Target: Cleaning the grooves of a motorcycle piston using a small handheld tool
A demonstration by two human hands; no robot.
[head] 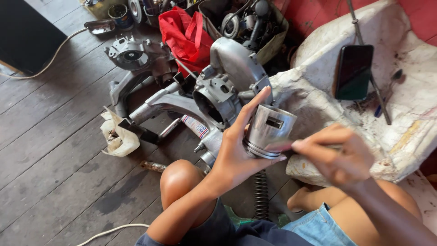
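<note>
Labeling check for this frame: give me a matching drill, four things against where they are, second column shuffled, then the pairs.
Things:
1. piston
2. phone
3. red bag
4. spring

Places:
A. on the floor between the knees
B. behind the engine case, beside a box of parts
C. held in the left hand, with the right hand working at its lower rim
D. lying screen-up on the stained white cloth

Pairs: 1-C, 2-D, 3-B, 4-A
</note>
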